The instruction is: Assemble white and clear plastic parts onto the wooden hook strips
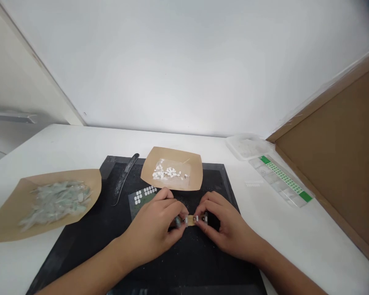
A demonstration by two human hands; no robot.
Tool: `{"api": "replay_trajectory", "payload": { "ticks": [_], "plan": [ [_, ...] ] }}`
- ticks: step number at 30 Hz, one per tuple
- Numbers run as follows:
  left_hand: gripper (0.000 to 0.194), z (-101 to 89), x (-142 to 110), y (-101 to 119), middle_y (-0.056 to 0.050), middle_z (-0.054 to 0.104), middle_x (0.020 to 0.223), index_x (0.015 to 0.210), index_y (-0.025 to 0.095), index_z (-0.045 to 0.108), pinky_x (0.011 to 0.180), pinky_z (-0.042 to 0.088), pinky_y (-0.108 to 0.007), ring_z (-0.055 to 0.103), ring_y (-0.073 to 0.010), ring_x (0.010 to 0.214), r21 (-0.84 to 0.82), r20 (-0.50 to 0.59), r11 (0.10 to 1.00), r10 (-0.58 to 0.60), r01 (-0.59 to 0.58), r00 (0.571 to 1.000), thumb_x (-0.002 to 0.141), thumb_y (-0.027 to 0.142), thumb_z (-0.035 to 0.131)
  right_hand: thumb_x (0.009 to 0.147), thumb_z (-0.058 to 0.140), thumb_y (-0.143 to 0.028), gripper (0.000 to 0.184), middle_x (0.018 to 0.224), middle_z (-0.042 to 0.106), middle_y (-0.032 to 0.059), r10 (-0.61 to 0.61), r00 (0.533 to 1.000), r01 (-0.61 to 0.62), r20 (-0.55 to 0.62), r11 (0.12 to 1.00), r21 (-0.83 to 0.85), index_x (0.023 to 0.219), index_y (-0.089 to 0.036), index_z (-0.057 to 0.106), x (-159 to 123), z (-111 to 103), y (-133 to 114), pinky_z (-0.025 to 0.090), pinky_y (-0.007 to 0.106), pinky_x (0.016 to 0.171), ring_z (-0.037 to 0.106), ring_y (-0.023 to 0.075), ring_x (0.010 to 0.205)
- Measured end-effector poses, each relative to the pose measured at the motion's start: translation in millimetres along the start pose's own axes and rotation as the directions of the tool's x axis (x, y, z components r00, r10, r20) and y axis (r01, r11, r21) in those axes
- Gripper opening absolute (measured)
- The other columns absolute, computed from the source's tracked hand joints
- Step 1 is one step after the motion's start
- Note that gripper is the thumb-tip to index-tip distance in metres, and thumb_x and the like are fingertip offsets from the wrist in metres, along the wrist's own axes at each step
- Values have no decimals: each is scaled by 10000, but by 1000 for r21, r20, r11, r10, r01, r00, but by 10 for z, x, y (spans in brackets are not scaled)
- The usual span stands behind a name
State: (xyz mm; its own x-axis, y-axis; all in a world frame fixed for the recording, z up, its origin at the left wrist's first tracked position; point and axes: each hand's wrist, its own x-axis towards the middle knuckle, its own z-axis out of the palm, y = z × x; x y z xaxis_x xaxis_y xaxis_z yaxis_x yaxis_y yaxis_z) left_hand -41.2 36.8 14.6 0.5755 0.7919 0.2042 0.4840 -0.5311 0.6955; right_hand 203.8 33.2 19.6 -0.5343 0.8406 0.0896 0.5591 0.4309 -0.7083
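Observation:
Both hands meet over a black mat point(203, 262) on a white table. My left hand point(156, 227) and my right hand point(223, 223) pinch the two ends of a small tan strip point(191, 220) with tiny white and metal parts on it, held just above the mat. Their fingers are curled and pressed together. Right behind the left hand lies a small dark sheet with rows of white dots point(141, 196). Beyond the hands sits a brown paper tray point(193, 164) with several small white pieces point(167, 172) in it.
At the left, a larger brown paper tray point(9, 213) holds a heap of pale green translucent scraps point(57, 200). A thin dark tool point(125, 176) lies on the mat's far left. A clear lidded box point(247, 146), a green-striped plastic strip point(283, 180) and a cardboard panel point(341, 164) stand at the right.

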Motion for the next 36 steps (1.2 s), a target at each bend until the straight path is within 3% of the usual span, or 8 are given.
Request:
{"api": "replay_trajectory", "payload": {
  "ticks": [19,21,25,27,29,33,36],
  "plan": [
    [140,41,-11,-3,-22,731,907,949,206,653,746,464,-337,539,-234,929,16,2,1000,-9,9,1000,885,83,672,968,666,-191,76,1034,618,49,-13,996,11,93,1000,28,1004,-241,622,-22,-51,29,485,390,875,572,224,988],
    [107,5,-13,4,-36,726,910,975,203,662,746,471,-346,541,-246,940,41,11,999,11,-11,1000,891,162,715,961,704,-236,104,1038,620,45,-11,995,9,99,1000,20,1016,-243,616,-23,-56,26,480,390,874,569,225,985],
    [331,-186,-19,-3,-58,716,906,1033,184,679,752,495,-362,557,-254,913,87,-24,992,99,-96,995,843,417,818,951,726,-245,139,1049,623,38,-10,994,10,106,1000,3,1031,-248,611,-20,-65,21,475,385,881,569,223,987],
    [151,-326,-17,-36,-52,726,911,999,187,687,791,501,-351,585,-230,904,156,-118,984,110,-91,987,964,334,688,953,721,-246,135,1056,623,39,-7,994,7,107,1000,-2,1030,-250,610,-20,-67,20,477,381,876,570,224,989],
    [169,-481,-10,-85,-59,738,932,993,182,697,820,499,-339,616,-218,922,284,-279,959,94,-12,956,1042,248,550,958,714,-258,127,1064,624,42,-6,994,6,106,1000,-3,1031,-253,611,-22,-67,22,480,380,875,571,227,995],
    [337,-833,-37,-225,-92,721,887,995,198,720,718,458,-352,642,-279,913,518,-496,757,-113,397,861,1072,393,457,961,709,-258,124,1071,626,41,-1,994,1,112,1000,-3,1037,-258,611,-24,-65,26,485,383,884,575,228,1004],
    [432,-1146,-170,-417,-150,698,923,1092,208,707,690,445,-398,637,-369,939,495,-554,493,-455,716,697,1073,421,332,957,711,-253,122,1064,628,37,4,994,-4,111,1000,-3,1025,-256,610,-21,-65,20,488,383,888,578,225,1005]
  ]
}}
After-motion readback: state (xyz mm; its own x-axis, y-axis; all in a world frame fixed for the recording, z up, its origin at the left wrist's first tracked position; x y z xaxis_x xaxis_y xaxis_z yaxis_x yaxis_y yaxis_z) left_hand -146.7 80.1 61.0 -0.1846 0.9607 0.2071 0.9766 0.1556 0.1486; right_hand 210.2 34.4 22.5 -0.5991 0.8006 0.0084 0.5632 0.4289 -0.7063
